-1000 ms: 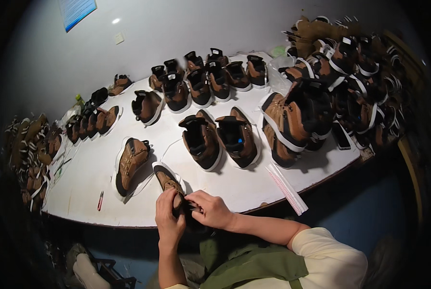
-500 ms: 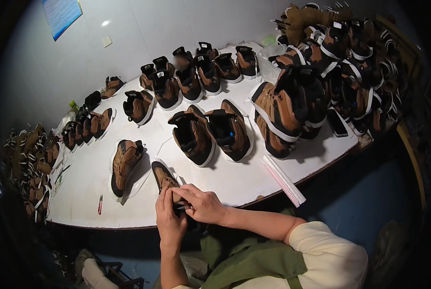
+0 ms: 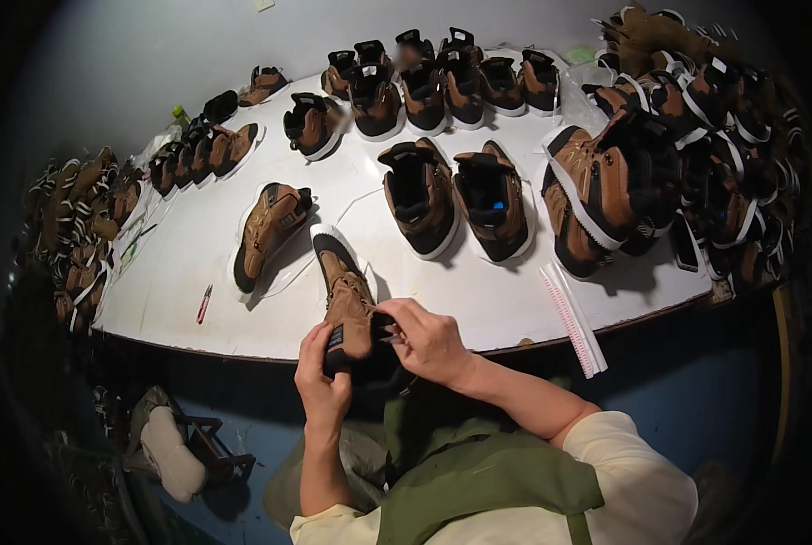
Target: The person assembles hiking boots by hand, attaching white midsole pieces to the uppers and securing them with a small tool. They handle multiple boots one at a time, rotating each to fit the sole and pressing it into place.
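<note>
A brown shoe [image 3: 344,295] with a black toe and white sole points away from me, its toe on the table and its collar over the near edge. My left hand [image 3: 323,374] grips it beside the collar, thumb and fingers closed around the edge. On the shoe's right side, at the lacing, my right hand [image 3: 431,347] is closed in a pinch. Something thin shows at its fingers, too small to name. Left of this shoe, another brown shoe [image 3: 273,232] lies tilted over. A small red-handled tool [image 3: 204,304] lies near the table's left front edge.
Two brown shoes [image 3: 420,200] stand upright ahead, with several more behind. At right are stacked shoes [image 3: 597,195], a phone [image 3: 685,243], a ruler strip [image 3: 573,320] and a shoe heap [image 3: 742,163]. More shoes [image 3: 74,218] pile up left of the white table [image 3: 165,277].
The view has shifted, so the table sits higher. My right hand has moved from the shoe's top to its right side. My left hand has slid lower, uncovering more of the shoe.
</note>
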Demonstrator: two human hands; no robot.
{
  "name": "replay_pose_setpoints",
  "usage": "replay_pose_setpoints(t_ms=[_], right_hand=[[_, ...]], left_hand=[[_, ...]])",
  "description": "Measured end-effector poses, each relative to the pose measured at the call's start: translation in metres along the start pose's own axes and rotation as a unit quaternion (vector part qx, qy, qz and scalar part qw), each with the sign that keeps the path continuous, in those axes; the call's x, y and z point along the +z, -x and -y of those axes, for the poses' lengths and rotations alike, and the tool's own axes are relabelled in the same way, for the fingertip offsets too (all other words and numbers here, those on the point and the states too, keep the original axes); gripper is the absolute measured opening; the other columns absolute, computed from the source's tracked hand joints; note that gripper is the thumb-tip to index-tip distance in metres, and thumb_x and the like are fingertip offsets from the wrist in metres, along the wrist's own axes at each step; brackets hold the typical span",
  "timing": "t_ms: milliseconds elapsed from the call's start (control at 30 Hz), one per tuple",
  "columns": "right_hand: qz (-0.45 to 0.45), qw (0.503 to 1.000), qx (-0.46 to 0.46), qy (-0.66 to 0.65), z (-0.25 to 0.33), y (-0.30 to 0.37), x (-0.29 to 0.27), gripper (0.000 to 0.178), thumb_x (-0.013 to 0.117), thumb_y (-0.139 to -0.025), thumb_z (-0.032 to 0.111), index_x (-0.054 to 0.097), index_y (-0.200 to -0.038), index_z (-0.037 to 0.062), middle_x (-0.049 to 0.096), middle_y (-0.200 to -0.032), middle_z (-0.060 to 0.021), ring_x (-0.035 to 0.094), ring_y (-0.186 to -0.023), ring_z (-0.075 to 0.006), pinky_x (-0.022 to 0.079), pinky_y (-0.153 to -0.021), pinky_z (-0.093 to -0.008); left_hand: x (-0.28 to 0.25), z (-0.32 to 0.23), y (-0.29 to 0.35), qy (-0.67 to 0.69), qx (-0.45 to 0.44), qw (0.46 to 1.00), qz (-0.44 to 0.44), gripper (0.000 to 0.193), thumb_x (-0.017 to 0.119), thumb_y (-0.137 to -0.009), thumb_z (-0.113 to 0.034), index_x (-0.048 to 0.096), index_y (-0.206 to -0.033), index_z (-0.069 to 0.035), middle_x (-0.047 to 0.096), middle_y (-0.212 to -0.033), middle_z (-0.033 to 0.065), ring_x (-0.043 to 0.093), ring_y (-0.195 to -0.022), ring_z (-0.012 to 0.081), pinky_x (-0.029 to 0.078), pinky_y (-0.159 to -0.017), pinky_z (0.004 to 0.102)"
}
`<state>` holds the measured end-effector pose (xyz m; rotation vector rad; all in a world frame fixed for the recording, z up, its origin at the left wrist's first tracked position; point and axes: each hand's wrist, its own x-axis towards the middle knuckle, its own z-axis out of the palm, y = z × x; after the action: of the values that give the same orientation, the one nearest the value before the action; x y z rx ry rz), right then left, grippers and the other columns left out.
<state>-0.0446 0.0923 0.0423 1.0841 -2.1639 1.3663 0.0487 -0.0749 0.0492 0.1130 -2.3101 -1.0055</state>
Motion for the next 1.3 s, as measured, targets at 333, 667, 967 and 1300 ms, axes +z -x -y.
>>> replay_pose_setpoints(t_ms=[333, 667, 967, 1300], right_hand=[[-0.041, 0.996, 0.029, -0.075, 0.003, 0.007, 0.005, 0.033, 0.062, -0.073, -0.004, 0.059, -0.105, 0.002, 0.064, -0.099, -0.0119, 0.065, -0.067, -0.0238, 0.053, -0.058, -0.0314], [-0.02, 0.996, -0.085, -0.003, 0.01, 0.024, 0.015, 0.038, 0.068, -0.071, 0.005, 0.06, -0.108, -0.0011, 0.061, -0.11, -0.0156, 0.067, -0.076, -0.0293, 0.055, -0.064, -0.0338], [0.142, 0.982, -0.126, 0.009, 0.037, 0.008, -0.016, 0.053, 0.068, -0.064, 0.002, 0.059, -0.116, 0.0002, 0.061, -0.119, -0.0148, 0.069, -0.083, -0.0241, 0.056, -0.064, -0.0309], [0.11, 0.949, -0.229, 0.186, 0.028, -0.008, -0.019, 0.037, 0.062, -0.073, 0.012, 0.064, -0.109, 0.0033, 0.064, -0.114, -0.0084, 0.057, -0.057, -0.0128, 0.048, -0.051, -0.0255]], left_hand=[[-0.006, 0.003, 0.016, -0.178, 0.164, 0.969, 0.045, 0.05, 0.054, -0.066, 0.013, 0.064, -0.114, 0.001, 0.063, -0.118, 0.0166, 0.058, -0.115, 0.0372, 0.05, -0.095, 0.0417], [0.002, -0.019, 0.022, -0.31, 0.222, 0.914, 0.138, 0.036, 0.058, -0.082, -0.01, 0.062, -0.116, 0.002, 0.057, -0.128, 0.0149, 0.053, -0.12, 0.0378, 0.049, -0.09, 0.0434], [0.009, -0.006, 0.019, -0.187, 0.187, 0.964, 0.035, 0.04, 0.066, -0.08, -0.016, 0.061, -0.114, 0.003, 0.058, -0.125, 0.0175, 0.057, -0.114, 0.0383, 0.051, -0.09, 0.0445], [0.041, 0.003, 0.028, 0.03, 0.066, 0.989, -0.128, 0.069, 0.075, -0.069, -0.003, 0.046, -0.131, 0.005, 0.055, -0.124, 0.0214, 0.057, -0.114, 0.0343, 0.046, -0.097, 0.0376]])
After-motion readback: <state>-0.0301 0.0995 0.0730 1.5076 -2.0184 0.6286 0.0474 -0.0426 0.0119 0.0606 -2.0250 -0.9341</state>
